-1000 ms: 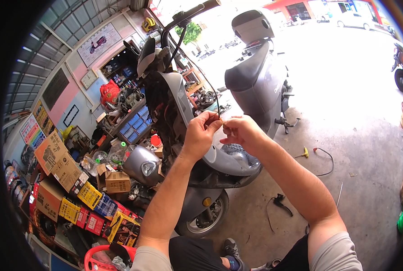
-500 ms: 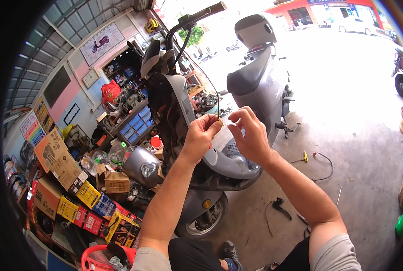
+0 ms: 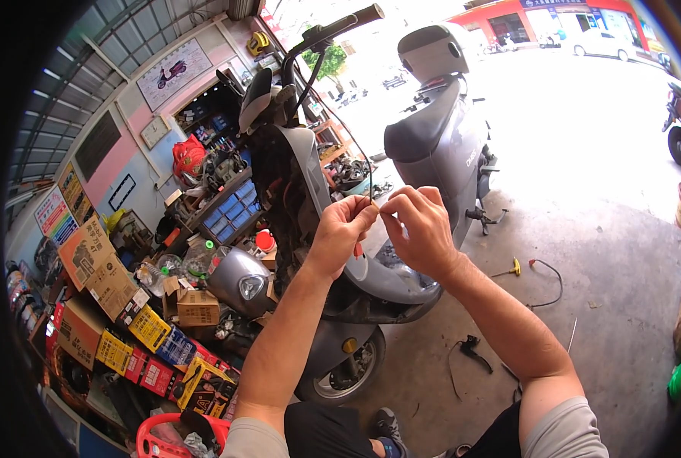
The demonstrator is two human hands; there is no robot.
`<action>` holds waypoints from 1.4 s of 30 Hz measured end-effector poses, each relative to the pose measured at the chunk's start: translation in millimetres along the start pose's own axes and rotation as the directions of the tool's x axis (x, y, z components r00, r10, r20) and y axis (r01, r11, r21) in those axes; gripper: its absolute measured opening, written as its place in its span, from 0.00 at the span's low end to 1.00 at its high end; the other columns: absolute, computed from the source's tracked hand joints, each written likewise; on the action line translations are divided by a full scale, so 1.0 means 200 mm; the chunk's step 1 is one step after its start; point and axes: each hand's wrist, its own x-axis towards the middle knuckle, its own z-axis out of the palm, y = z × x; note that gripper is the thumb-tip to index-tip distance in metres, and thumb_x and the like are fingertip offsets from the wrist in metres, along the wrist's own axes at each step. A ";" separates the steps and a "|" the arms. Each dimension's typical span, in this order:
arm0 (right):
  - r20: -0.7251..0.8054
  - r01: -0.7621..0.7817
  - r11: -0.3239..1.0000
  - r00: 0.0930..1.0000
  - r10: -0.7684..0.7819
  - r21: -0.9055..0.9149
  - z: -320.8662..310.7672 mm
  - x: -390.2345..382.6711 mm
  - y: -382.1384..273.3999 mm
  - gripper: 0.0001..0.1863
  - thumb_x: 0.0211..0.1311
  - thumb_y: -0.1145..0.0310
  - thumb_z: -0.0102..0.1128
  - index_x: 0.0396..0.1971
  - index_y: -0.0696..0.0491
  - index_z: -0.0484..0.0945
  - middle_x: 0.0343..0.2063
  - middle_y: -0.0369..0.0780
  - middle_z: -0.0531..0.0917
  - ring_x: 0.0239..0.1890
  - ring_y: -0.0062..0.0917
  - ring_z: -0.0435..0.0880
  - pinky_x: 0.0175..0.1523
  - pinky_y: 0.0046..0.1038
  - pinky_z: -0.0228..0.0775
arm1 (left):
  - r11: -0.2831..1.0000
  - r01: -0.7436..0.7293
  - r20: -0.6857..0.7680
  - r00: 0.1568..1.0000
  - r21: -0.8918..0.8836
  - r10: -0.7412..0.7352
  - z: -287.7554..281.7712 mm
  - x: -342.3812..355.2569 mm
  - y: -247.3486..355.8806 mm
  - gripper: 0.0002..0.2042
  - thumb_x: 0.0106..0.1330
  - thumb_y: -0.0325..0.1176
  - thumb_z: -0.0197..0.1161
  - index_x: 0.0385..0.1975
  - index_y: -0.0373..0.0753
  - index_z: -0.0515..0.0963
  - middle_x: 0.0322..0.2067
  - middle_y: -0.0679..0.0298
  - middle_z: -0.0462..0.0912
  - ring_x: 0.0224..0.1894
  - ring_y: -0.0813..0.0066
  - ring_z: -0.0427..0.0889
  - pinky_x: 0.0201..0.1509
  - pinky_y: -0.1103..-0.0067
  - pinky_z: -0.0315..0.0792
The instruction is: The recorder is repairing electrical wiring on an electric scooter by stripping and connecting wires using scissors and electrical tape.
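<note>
Wearing a short-sleeved grey shirt, sleeves ending above the elbows and leaving both forearms bare down to the left hand and right hand. Showing no gloves, watch or rings on either. Wearing dark trousers and a dark grey shoe with a lighter sole.
</note>
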 end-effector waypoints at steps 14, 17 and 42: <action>0.851 -0.768 -0.397 0.359 0.382 0.503 -0.02 0.01 0.05 0.05 0.61 0.69 0.51 0.32 0.53 0.74 0.23 0.32 0.73 0.22 0.17 0.72 0.39 0.30 0.70 | 0.955 -0.170 0.006 0.985 0.242 0.174 0.03 -0.03 0.03 0.06 0.68 0.33 0.60 0.36 0.37 0.76 0.24 0.75 0.73 0.22 0.92 0.64 0.21 0.90 0.60; 0.578 -0.796 0.244 0.578 0.576 0.553 0.00 0.01 0.01 0.03 0.60 0.73 0.53 0.33 0.54 0.73 0.26 0.35 0.75 0.23 0.23 0.75 0.40 0.31 0.70 | 0.988 -0.059 -0.015 0.998 0.142 0.062 -0.01 -0.04 0.04 0.07 0.68 0.34 0.60 0.37 0.37 0.76 0.25 0.75 0.73 0.23 0.91 0.64 0.23 0.90 0.60; 0.863 -0.789 -0.387 0.340 0.373 0.477 0.02 0.01 0.04 0.08 0.59 0.68 0.54 0.22 0.54 0.73 0.20 0.30 0.70 0.21 0.16 0.67 0.28 0.22 0.59 | 0.928 -0.235 -0.018 0.968 0.291 0.251 0.03 -0.05 0.01 0.05 0.69 0.32 0.58 0.36 0.37 0.75 0.24 0.75 0.71 0.23 0.92 0.65 0.23 0.90 0.61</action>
